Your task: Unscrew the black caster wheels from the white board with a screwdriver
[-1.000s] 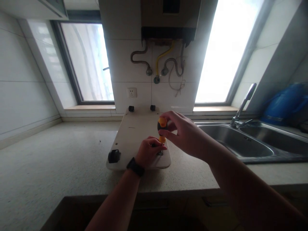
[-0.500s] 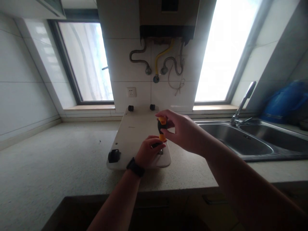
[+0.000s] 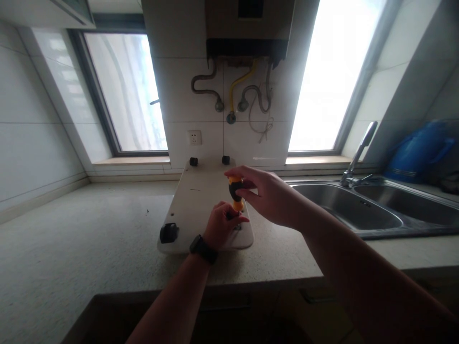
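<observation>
My right hand (image 3: 263,193) grips a short screwdriver (image 3: 234,192) with a yellow and black handle, held nearly upright with a slight tilt. Below it, my left hand (image 3: 220,224) is closed around the screwdriver's lower end at the front right corner of a white panel (image 3: 195,205). A dark piece shows between the left fingers, too covered to name. Black corner fittings, perhaps feet, sit on the panel: one at front left (image 3: 169,232) and two at the back, a back-left fitting (image 3: 193,161) and a back-right fitting (image 3: 225,160). The screwdriver's tip is hidden.
The panel lies on a speckled countertop (image 3: 111,239). To the right are a double steel sink (image 3: 333,205) with a faucet (image 3: 356,157) and a blue container (image 3: 418,150). A wall socket (image 3: 194,138) and a water heater (image 3: 247,28) with hoses are behind.
The screwdriver's handle and my right hand have shifted slightly left, and the screwdriver leans more. My left hand stays at the same corner. The whole view has moved a little.
</observation>
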### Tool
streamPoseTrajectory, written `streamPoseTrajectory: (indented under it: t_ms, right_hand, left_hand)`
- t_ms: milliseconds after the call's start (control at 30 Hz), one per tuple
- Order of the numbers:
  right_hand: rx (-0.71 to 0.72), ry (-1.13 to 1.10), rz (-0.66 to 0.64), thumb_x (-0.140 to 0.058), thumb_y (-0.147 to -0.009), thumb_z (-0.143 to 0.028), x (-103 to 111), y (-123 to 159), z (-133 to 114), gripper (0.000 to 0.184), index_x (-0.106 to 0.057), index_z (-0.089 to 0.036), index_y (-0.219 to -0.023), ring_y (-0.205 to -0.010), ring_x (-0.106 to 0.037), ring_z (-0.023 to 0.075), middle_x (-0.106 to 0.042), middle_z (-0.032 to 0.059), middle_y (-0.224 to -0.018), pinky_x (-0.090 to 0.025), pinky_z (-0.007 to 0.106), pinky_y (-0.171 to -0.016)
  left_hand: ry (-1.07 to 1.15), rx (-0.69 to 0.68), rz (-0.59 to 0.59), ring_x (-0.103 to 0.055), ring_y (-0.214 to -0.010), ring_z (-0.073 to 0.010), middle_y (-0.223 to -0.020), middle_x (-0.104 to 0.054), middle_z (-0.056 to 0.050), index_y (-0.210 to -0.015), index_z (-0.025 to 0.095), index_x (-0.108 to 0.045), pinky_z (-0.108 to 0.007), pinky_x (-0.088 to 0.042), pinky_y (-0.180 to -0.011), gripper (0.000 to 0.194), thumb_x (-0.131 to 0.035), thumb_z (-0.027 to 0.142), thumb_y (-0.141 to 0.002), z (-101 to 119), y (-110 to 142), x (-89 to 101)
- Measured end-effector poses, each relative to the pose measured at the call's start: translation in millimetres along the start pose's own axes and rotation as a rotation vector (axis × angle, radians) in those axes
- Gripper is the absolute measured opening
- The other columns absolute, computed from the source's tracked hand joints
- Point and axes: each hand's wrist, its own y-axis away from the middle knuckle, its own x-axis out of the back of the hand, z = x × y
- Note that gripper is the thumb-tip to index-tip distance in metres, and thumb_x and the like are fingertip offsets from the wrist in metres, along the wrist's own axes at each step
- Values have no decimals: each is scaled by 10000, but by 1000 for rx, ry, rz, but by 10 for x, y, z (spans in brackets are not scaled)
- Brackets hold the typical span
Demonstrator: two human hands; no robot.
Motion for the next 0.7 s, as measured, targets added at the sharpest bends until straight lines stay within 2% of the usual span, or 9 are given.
streamPoseTrajectory:
  t_ms: [67, 167, 233, 333, 433, 567, 700]
  right_hand:
    - [10, 29, -13, -595, -913, -233, 3, 12, -18, 401, -596, -226, -1314, -1014, -647, 180, -674, 65, -1196, -524, 353, -884]
    - [27, 152, 35, -723, -855, -360, -21, -3, -31, 403, -655, -217, -1225, -930, -624, 181, -655, 64, -1126, -517, 356, -821]
    - [23, 195, 69, -762, -827, -340, -32, -32, -15, 352, -696, -223, -1153, -870, -610, 163, -636, 52, -1076, -510, 342, -785]
    - [24, 130, 78, -725, -848, -245, -13, -66, 47, 271, -713, -240, -1118, -890, -619, 154, -630, 44, -1073, -522, 332, -817]
    - [-10, -15, 50, -629, -884, -199, 25, -50, 125, 322, -629, -262, -1199, -968, -644, 169, -644, 47, -1146, -543, 345, -855]
    - [-31, -37, 71, -576, -881, -203, 20, 22, 164, 360, -481, -237, -1227, -1006, -634, 194, -631, 85, -1227, -544, 369, -843]
    - [21, 120, 117, -645, -878, -311, -49, 62, 107, 360, -507, -211, -1195, -961, -598, 183, -600, 98, -1225, -513, 362, -823]
  left_hand:
    - [-22, -4, -8, -595, -743, -182, -778, -631, -24, -687, 179, -607, -323, -471, -724, 373, -854, 454, -736, -8, 3, -7]
    - [-55, -17, -7, -600, -765, -195, -780, -643, -35, -676, 180, -618, -334, -476, -743, 374, -853, 466, -733, 6, 8, -4]
    - [-64, -45, -1, -612, -817, -210, -813, -653, -45, -693, 184, -640, -349, -486, -783, 344, -854, 450, -737, 33, 15, 7]
    - [10, -103, -44, -634, -974, -226, -992, -691, -79, -885, 204, -743, -375, -495, -904, 164, -744, 368, -874, 81, 28, 31]
    - [129, -121, -102, -633, -1097, -221, -1181, -682, -103, -1043, 224, -777, -368, -491, -980, 206, -595, 294, -980, 103, 30, 44]
    - [164, -96, -115, -648, -1050, -212, -1099, -697, -91, -960, 212, -789, -346, -503, -944, 171, -630, 274, -957, 87, 16, 32]
    - [145, -84, -56, -645, -940, -190, -1000, -681, -59, -869, 199, -749, -332, -502, -883, 31, -738, 228, -867, 53, 21, 6]
